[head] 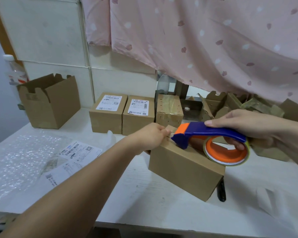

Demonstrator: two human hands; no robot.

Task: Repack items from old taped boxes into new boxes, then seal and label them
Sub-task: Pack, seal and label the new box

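The box (184, 164) sat near the middle of the desk (144, 194). The left hand (153, 136) pinched the tape end (171, 134) against its far-left edge; the right hand (244, 127) gripped the tape dispenser (213, 133) over its top. A slipping pinch could let the strip run crooked.

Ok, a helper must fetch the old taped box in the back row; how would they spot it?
Under the pink curtain, three closed boxes stand in a row. It is the rightmost box, crossed by shiny clear tape; its two neighbours carry white labels instead.
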